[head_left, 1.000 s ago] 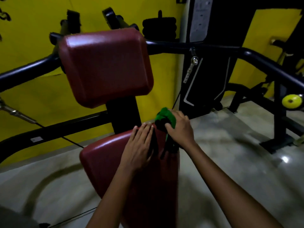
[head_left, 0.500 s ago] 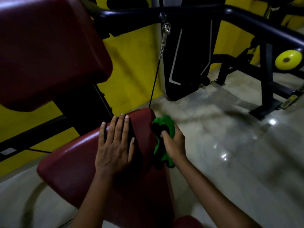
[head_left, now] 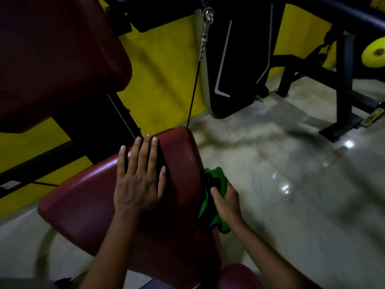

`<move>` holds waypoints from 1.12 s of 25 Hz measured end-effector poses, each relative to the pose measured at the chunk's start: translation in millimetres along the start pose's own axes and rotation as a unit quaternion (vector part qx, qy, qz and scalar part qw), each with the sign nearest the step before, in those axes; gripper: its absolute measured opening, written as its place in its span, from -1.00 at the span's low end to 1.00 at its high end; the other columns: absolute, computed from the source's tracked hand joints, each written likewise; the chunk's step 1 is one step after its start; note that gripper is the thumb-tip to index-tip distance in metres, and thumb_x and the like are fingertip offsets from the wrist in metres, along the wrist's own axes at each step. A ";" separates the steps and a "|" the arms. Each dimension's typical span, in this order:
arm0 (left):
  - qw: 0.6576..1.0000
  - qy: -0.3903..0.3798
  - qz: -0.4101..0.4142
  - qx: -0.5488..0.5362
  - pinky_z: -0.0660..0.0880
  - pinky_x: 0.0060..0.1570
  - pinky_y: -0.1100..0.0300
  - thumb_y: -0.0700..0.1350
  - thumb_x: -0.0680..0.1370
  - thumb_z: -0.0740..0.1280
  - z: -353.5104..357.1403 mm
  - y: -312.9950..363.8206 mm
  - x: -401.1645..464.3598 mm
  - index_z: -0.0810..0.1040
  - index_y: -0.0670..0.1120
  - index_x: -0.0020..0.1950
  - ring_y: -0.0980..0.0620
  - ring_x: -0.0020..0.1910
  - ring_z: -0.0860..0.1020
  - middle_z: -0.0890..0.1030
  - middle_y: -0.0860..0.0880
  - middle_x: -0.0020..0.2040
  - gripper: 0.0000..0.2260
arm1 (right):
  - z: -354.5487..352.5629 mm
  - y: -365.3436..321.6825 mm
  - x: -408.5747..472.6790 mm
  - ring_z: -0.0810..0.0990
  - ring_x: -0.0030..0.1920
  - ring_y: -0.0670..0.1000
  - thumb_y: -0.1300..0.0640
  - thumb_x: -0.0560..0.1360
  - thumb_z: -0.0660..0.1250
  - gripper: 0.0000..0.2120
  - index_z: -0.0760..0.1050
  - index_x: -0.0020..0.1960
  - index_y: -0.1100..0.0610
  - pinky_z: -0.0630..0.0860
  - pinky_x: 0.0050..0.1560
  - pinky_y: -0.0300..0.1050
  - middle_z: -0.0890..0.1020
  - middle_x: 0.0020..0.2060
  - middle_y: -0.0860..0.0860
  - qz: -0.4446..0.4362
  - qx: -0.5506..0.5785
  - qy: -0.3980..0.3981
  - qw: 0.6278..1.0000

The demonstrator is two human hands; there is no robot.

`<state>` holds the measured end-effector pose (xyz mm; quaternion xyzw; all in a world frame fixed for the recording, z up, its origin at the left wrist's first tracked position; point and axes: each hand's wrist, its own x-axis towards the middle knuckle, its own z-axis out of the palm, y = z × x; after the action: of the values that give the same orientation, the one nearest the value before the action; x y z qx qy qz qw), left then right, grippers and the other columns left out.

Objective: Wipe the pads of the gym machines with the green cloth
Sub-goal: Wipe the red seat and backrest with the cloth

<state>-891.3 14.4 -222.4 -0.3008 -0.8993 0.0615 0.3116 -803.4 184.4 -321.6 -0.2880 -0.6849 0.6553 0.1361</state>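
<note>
**Soft green cloth rubs the side of the red seat pad**

The right hand [head_left: 226, 202] has its fingers curled round the green cloth [head_left: 214, 197] and holds it bunched up. It presses the cloth on the right edge of the seat pad [head_left: 87, 205]. The left hand [head_left: 138, 180] lies flat on top of the seat pad with its fingers straight and spread a little. It holds nothing. It looks like it keeps the pad steady.

The cloth looks soft and light. It folds and squashes easily, so a full handful is likely the best way to hold it. A loose bit hangs down below the hand and could flap or slip out.

The seat pad looks smooth and shiny, so the cloth should slide on it well. It seems firm with a little squish.

Above the seat pad, to its left, is 1 more red pad, the back pad [head_left: 52, 59]. Past the seat pad's far end a thin cable [head_left: 193, 90] hangs down. To the right of the seat pad is the shiny floor [head_left: 291, 184].
</note>
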 end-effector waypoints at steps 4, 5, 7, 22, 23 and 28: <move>1.000 0.010 -0.005 0.002 0.02 0.47 -0.14 0.04 0.61 0.00 0.3 2.0 0.1 0.15 -0.21 0.53 -0.12 0.50 0.14 0.21 -0.19 0.51 -0.46 | 3.0 -35.6 17.2 0.58 -0.13 -0.01 0.27 0.47 0.27 -0.76 0.54 0.12 0.17 0.46 -0.13 -0.19 0.60 -0.17 -0.02 -0.024 -0.001 0.007 1.000; 1.000 0.015 -0.017 -0.003 0.01 0.48 -0.14 0.02 0.61 0.00 0.7 5.8 -1.9 0.14 -0.21 0.53 -0.11 0.51 0.13 0.19 -0.18 0.52 -0.47 | 4.1 -55.2 23.6 0.57 -0.17 -0.07 0.24 0.46 0.28 -0.77 0.54 0.10 0.14 0.45 -0.16 -0.23 0.59 -0.19 -0.05 -0.061 0.009 -0.003 0.998; 0.998 0.032 -0.047 -0.014 -0.01 0.48 -0.13 -0.02 0.61 0.02 2.9 17.0 -7.9 0.12 -0.21 0.53 -0.09 0.52 0.08 0.15 -0.17 0.53 -0.48 | 6.1 -88.0 33.2 0.55 -0.20 -0.13 0.15 0.41 0.28 -0.78 0.53 0.05 0.07 0.44 -0.19 -0.30 0.58 -0.23 -0.08 -0.140 0.028 -0.023 0.989; 0.994 0.061 -0.091 0.000 -0.11 0.49 -0.08 -0.03 0.66 0.00 26.7 50.6 -31.7 0.02 -0.22 0.55 -0.10 0.54 0.00 0.06 -0.18 0.55 -0.49 | 5.0 -13.1 26.2 0.50 -0.37 -0.18 0.24 0.44 0.27 -0.78 0.46 -0.18 -0.10 0.44 -0.35 -0.29 0.53 -0.41 -0.17 -0.164 0.055 0.005 0.985; 0.994 0.060 -0.091 0.000 -0.12 0.49 -0.08 -0.03 0.65 0.00 27.1 51.4 -31.9 0.01 -0.22 0.55 -0.10 0.54 -0.01 0.06 -0.18 0.55 -0.49 | 6.3 -12.4 26.1 0.53 -0.32 -0.19 0.19 0.41 0.26 -0.81 0.47 -0.13 -0.10 0.46 -0.30 -0.30 0.55 -0.38 -0.20 -0.170 0.063 0.010 0.983; 0.995 0.060 -0.085 0.002 -0.13 0.49 -0.08 -0.02 0.65 -0.01 26.8 51.7 -32.7 0.00 -0.22 0.55 -0.09 0.54 -0.02 0.04 -0.18 0.55 -0.48 | 5.0 50.4 1.8 0.58 -0.17 -0.07 0.13 0.42 0.25 -0.76 0.53 0.07 0.10 0.47 -0.17 -0.23 0.60 -0.21 -0.10 -0.042 0.011 0.028 0.999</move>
<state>-860.9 39.5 -276.3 -0.2253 -0.9013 0.0186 0.3696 -796.8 180.1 -371.7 -0.2756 -0.6851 0.6481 0.1861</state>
